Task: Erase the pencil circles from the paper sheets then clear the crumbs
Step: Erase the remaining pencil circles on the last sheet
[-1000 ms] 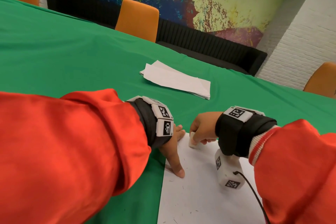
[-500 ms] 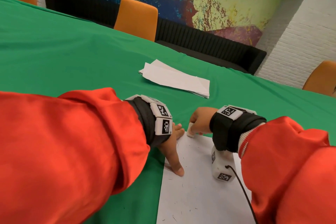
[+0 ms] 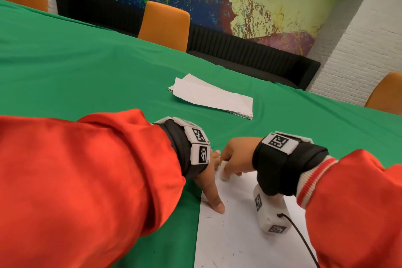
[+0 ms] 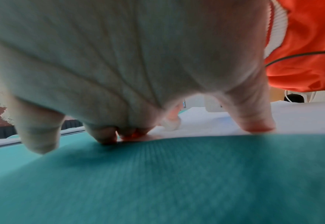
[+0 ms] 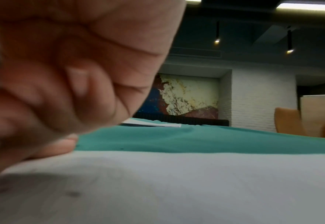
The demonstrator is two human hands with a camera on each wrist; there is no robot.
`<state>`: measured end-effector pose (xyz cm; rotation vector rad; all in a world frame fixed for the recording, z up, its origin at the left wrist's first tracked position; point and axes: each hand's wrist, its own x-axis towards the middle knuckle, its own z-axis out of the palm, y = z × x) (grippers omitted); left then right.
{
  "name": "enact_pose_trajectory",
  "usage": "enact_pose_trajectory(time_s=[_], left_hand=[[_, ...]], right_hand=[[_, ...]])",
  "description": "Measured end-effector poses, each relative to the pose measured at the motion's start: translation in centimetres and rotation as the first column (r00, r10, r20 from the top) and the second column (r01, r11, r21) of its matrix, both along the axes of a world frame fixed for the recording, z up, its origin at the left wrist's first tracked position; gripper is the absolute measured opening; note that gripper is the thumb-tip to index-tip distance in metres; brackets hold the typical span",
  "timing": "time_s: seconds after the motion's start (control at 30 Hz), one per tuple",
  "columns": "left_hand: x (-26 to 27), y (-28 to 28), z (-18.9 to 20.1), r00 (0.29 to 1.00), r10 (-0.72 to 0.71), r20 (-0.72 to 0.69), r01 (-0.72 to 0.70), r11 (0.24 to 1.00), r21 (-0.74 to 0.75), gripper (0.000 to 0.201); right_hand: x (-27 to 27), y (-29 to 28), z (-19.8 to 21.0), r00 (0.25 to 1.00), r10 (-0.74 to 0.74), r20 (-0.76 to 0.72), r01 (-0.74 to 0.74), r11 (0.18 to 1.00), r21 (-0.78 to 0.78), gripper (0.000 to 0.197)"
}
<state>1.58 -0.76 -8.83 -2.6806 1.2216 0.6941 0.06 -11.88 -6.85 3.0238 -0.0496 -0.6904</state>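
Note:
A white paper sheet (image 3: 237, 230) lies on the green tablecloth (image 3: 87, 72) in front of me, with small dark eraser crumbs (image 3: 223, 223) scattered on it. My left hand (image 3: 208, 183) presses its spread fingers on the sheet's left edge; the thumb (image 4: 253, 121) and fingertips hold it flat. My right hand (image 3: 235, 159) grips a white eraser (image 3: 224, 172) with curled fingers and holds its end on the sheet's top left corner. In the right wrist view the curled fingers (image 5: 61, 91) hang over the sheet (image 5: 176, 181). No pencil circle shows.
A stack of white sheets (image 3: 213, 98) lies farther back on the table. Orange chairs (image 3: 165, 26) and a black sofa (image 3: 250, 56) stand beyond the far edge. A black cable (image 3: 300, 239) runs from my right wrist camera across the sheet.
The right hand rubbed the eraser away toward the sheet's top edge, then back a little. The left hand kept pressing the sheet in the same place.

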Motion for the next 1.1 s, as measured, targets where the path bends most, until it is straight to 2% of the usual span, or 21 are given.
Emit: enact_pose_trajectory(time_s=[0.07,0.17,0.27,0.43,0.57,0.63,0.73,0.8,0.93,1.1], left_hand=[[-0.1,0.1,0.3,1.0,-0.007,0.001,0.007,1.0,-0.007,0.1],[0.1,0.0,-0.1,1.0,0.021,0.003,-0.021,0.998,0.056,0.111],[0.2,-0.1,-0.3,1.0,0.027,0.01,-0.028,0.997,0.074,0.112],[-0.2,-0.1,0.3,1.0,-0.001,0.002,0.001,1.0,0.012,0.102],[0.0,-0.1,0.0,1.0,0.008,0.024,-0.01,0.998,0.061,0.109],[0.0,-0.1,0.0,1.0,0.01,0.025,-0.012,0.997,0.076,0.109],[-0.1,-0.1,0.2,1.0,-0.002,0.008,0.001,0.999,0.034,0.103],[-0.2,-0.2,0.4,1.0,-0.011,0.009,0.01,0.999,0.041,0.101],[-0.6,0.1,1.3,1.0,0.009,0.012,-0.01,0.997,0.074,0.099],[-0.8,1.4,1.0,0.999,0.026,0.018,-0.028,0.989,0.144,0.104]], right_hand=[[-0.4,0.2,0.2,0.999,0.004,-0.049,-0.004,1.0,0.004,0.013],[0.1,-0.2,0.3,0.999,-0.038,0.033,0.038,0.999,-0.006,0.01],[0.1,-0.3,0.2,0.995,-0.058,0.081,0.057,0.998,0.012,0.011],[-1.8,0.6,0.2,0.996,0.035,-0.086,-0.03,0.998,0.064,0.009],[-1.3,0.3,0.3,1.0,0.018,0.011,-0.018,1.0,0.013,0.017],[-1.3,0.2,0.2,0.999,0.026,0.046,-0.026,1.0,0.01,0.013],[-2.0,0.5,0.0,0.995,0.089,0.039,-0.089,0.996,-0.013,0.017],[-2.5,0.9,0.0,0.992,0.113,0.06,-0.11,0.992,-0.054,0.011],[-2.8,1.7,0.1,0.982,0.169,0.083,-0.156,0.976,-0.151,0.022],[-3.1,2.0,0.3,0.977,0.202,0.065,-0.185,0.961,-0.207,0.015]])
